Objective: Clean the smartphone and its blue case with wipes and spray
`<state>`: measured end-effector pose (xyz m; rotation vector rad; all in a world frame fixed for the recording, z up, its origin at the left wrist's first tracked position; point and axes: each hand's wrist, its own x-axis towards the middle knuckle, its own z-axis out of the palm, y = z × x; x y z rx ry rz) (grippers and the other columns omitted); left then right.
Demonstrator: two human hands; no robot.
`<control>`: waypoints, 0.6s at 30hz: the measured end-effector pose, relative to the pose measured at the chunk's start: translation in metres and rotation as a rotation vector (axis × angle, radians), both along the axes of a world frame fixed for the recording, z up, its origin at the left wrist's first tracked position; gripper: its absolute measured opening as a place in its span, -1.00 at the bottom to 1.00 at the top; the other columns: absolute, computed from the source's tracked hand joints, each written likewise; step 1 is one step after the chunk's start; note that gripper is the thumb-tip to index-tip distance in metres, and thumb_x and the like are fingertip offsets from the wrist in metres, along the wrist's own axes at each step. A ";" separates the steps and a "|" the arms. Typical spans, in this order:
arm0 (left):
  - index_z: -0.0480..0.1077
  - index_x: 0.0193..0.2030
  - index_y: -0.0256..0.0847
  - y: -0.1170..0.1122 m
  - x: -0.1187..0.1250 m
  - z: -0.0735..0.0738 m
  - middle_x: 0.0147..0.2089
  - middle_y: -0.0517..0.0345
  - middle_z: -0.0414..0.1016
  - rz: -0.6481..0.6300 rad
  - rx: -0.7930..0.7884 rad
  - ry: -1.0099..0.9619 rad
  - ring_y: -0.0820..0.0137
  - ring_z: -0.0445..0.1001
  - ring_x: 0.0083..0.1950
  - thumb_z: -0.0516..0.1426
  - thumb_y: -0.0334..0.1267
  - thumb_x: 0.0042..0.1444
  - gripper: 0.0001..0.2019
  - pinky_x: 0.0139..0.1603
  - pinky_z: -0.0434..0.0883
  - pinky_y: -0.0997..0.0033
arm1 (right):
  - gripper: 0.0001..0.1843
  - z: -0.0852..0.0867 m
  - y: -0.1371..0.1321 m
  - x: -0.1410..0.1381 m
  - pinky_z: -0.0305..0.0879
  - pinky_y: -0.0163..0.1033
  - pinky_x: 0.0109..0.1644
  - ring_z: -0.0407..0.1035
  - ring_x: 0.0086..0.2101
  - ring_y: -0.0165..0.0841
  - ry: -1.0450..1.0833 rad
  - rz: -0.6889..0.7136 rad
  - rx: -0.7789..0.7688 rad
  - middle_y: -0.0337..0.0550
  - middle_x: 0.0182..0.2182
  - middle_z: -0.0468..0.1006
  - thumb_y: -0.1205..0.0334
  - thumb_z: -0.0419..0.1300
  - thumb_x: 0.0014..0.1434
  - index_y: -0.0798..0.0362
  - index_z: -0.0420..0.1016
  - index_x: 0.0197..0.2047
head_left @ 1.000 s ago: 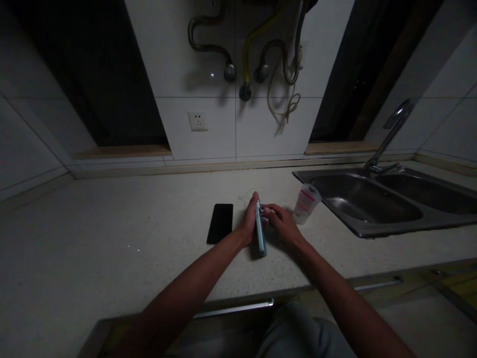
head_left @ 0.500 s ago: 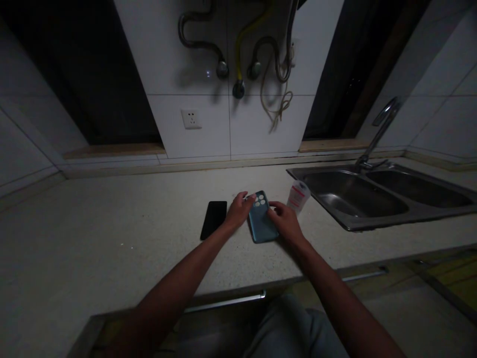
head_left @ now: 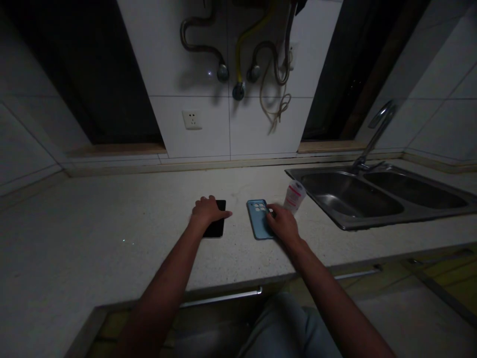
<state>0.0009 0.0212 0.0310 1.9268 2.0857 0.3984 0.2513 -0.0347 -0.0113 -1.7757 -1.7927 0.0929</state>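
Note:
A black smartphone [head_left: 216, 229] lies flat on the counter, partly covered by my left hand [head_left: 206, 213]. That hand reaches across it with the thumb stretched past the phone's right edge and the fingers at the left. A blue phone case [head_left: 261, 226] with round camera cut-outs lies to the right, back side up. My right hand [head_left: 283, 223] holds the case's right edge, the thumb on its back; the other fingers are mostly hidden. Just behind the right hand is a clear plastic cup [head_left: 294, 195] with red print.
The pale countertop [head_left: 149, 223] runs along a tiled wall with a socket [head_left: 192, 120] and hoses. A double steel sink [head_left: 350, 196] with a tap [head_left: 376, 134] is set in at the right. A drawer handle [head_left: 223, 297] shows below the front edge.
My left hand has let go of the phone case and moved left over the smartphone. The case has tilted slightly and now lies flatter, my right hand still at its edge.

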 end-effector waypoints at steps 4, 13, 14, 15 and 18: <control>0.43 -0.12 -0.17 0.004 -0.007 0.000 0.10 -0.46 0.46 0.048 -0.052 -0.146 -0.31 0.41 0.13 0.42 0.09 -0.44 -0.31 0.04 0.31 -0.10 | -0.62 0.000 -0.001 -0.001 0.39 -0.16 -0.16 0.52 -0.33 -0.22 0.062 0.088 0.049 -0.01 -0.26 0.67 0.26 0.07 0.24 0.10 0.56 0.05; 0.49 -0.09 -0.21 0.007 0.004 0.003 -0.02 -0.26 0.58 -0.056 -0.128 -0.072 -0.01 0.55 -0.01 0.33 0.07 -0.19 -0.46 -0.13 0.41 0.23 | -0.66 -0.008 0.002 -0.002 0.33 -0.23 -0.27 0.49 -0.43 -0.29 0.159 0.214 0.103 -0.05 -0.33 0.68 0.25 0.09 0.21 0.09 0.62 -0.04; 0.49 -0.12 -0.21 0.007 0.005 0.004 -0.06 -0.22 0.60 -0.077 -0.116 -0.112 0.04 0.57 -0.05 0.32 0.05 -0.16 -0.51 -0.17 0.41 0.27 | -0.66 -0.009 0.002 -0.002 0.32 -0.24 -0.29 0.48 -0.45 -0.30 0.162 0.243 0.116 -0.06 -0.35 0.67 0.25 0.09 0.21 0.09 0.62 -0.06; 0.50 -0.15 -0.22 0.007 0.006 0.004 -0.11 -0.19 0.61 -0.090 -0.104 -0.162 0.07 0.58 -0.09 0.33 0.02 -0.15 -0.54 -0.22 0.40 0.29 | -0.67 -0.009 0.001 -0.003 0.32 -0.24 -0.30 0.47 -0.47 -0.30 0.164 0.269 0.134 -0.07 -0.37 0.67 0.26 0.09 0.20 0.09 0.63 -0.08; 0.47 -0.17 -0.25 0.005 0.012 0.003 -0.25 -0.11 0.61 -0.071 -0.096 -0.385 0.16 0.58 -0.24 0.38 -0.03 -0.18 -0.53 -0.35 0.37 0.35 | -0.68 -0.009 0.001 -0.004 0.33 -0.23 -0.30 0.46 -0.49 -0.30 0.186 0.315 0.200 -0.07 -0.39 0.67 0.26 0.08 0.19 0.09 0.65 -0.12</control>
